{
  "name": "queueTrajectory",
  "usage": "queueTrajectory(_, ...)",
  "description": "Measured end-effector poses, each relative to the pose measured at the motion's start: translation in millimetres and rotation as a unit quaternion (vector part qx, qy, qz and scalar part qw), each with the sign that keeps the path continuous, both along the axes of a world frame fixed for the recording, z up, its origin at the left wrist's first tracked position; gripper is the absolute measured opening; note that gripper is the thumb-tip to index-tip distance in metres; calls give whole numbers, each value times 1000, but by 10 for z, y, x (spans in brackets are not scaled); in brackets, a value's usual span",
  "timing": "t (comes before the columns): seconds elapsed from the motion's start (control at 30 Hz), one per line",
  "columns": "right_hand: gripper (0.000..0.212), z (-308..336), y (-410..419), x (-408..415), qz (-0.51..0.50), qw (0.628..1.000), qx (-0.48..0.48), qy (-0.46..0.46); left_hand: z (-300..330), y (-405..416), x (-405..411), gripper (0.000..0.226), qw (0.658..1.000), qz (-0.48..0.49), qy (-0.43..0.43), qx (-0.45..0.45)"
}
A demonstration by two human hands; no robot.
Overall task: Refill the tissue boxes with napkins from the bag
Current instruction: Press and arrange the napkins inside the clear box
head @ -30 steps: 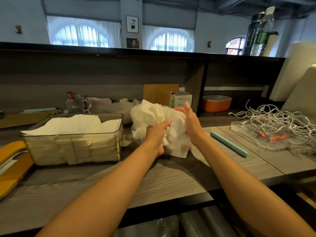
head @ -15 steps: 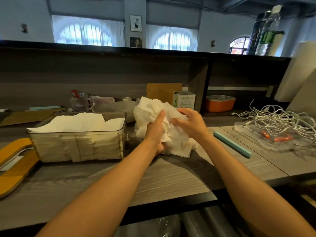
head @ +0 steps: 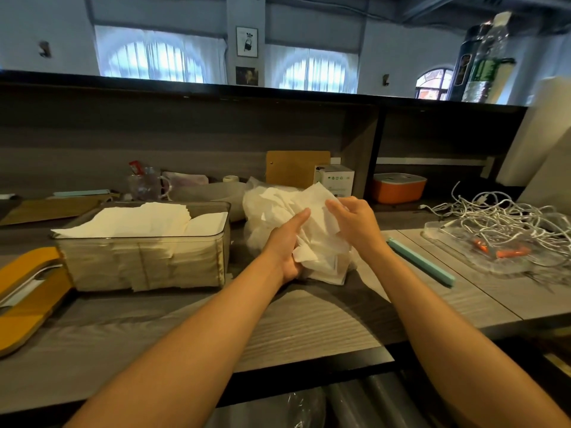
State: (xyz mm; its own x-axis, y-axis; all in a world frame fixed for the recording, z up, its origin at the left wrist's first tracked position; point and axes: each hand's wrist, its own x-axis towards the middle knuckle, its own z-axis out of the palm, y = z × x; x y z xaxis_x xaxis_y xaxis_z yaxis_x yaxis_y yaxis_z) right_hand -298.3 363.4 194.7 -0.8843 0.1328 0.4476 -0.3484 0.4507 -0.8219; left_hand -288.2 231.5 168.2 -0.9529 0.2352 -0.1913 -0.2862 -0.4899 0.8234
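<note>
We hold the bag of napkins [head: 296,220] on the grey counter [head: 309,329], just right of the clear tissue box [head: 145,254] already full of napkins; our left hand [head: 285,245] grips its lower side, our right hand [head: 355,223] pinches its crumpled top

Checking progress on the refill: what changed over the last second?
The right hand curled from flat against the napkin bundle to pinching its top. The left hand kept gripping the bundle's lower side. The filled tissue box stayed put.
</note>
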Motion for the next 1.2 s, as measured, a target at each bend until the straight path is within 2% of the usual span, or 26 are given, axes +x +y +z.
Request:
queueTrajectory(0.17, 34, 32, 66, 37, -53, 986, -156, 34, -90, 12, -109, 38, 998, 57, -23, -6)
queueTrajectory(0.27, 17, 93, 128, 72, -54, 959, -273, 62, -104, -1, -153, 46, 995, 96, -28, -5)
queueTrajectory(0.33, 6, 124, 134, 90, -12, 930, -363, 47, -123, 7, -165, 47, 995, 98, -19, -5)
queueTrajectory(0.43, 13, 165, 122, 90, 69, 886, -459, 17, -124, 14, -166, 40, 994, 107, -13, 9)
queueTrajectory(0.5, 18, 163, 139, 76, 77, 877, -474, 14, -130, 8, -185, 40, 992, 124, -13, 28)
queueTrajectory(0.67, 11, 145, 92, 120, 44, 902, -429, -33, -149, 6, -191, 37, 986, 155, 11, 54)
queueTrajectory(0.73, 7, 119, 14, 123, 63, 929, -363, -48, -148, 14, -182, 38, 985, 156, 21, 64)
queueTrajectory(0.83, 9, 77, -120, 103, 46, 976, -209, -38, -132, 19, -179, 40, 984, 154, 28, 84)
queueTrajectory(0.9, 10, 27, -158, 69, 35, 990, -134, -36, -110, 29, -144, 39, 985, 147, 30, 85)
queueTrajectory(1.0, 7, -50, -159, 7, 16, 995, -99, -27, -126, 42, -139, 40, 983, 162, 33, 77)
queueTrajectory(1.1, 24, -86, -134, -56, -12, 995, -83, -48, -146, 64, -135, 44, 983, 169, 48, 51)
queueTrajectory(1.2, 50, -97, -97, -86, -1, 979, -137, -151, -168, 89, -119, 44, 983, 173, 54, 41)
